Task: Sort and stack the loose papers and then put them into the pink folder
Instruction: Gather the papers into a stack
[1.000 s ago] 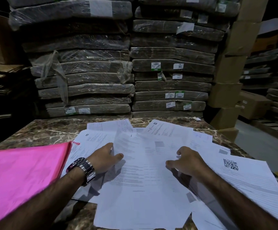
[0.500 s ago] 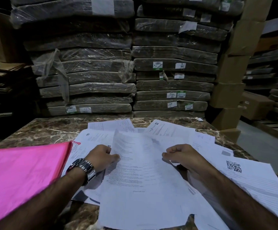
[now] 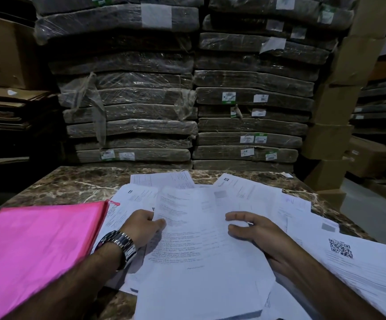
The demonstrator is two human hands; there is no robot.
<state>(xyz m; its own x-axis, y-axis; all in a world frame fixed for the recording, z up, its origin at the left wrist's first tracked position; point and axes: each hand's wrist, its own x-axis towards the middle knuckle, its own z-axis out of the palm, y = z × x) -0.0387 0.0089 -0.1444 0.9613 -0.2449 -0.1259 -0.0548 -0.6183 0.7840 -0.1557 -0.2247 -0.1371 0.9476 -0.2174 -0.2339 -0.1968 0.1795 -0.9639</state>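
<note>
Nearest on the left, the pink folder [image 3: 37, 245] is seen lying flat on the counter [image 3: 72, 185], its right edge just beside the spread of loose papers [image 3: 256, 195] and overlapping the leftmost of them. At the near middle a printed top sheet [image 3: 199, 262] is laid over the other papers, its near edge reaching past the rim of the counter. The sheet's left edge is gripped by the left hand [image 3: 143, 227], whose fingers [image 3: 158, 224] are curled against it with the thumb on top; a metal wristwatch [image 3: 120, 244] is worn on that wrist. The right hand [image 3: 256, 232] is rested on the sheet's right side, its fingers [image 3: 238, 215] held straight and slightly spread, nothing being grasped by them. To the right, a sheet with a QR code [image 3: 341, 248] is fanned out among further pages. Farther on, more sheets are scattered toward the far edge of the dark marbled counter. Behind it, two tall stacks of plastic-wrapped bundles [image 3: 129, 112] bearing small labels are piled, flanked by cardboard boxes [image 3: 332, 107] on the right and flattened cardboard [image 3: 2, 105] on the left.
</note>
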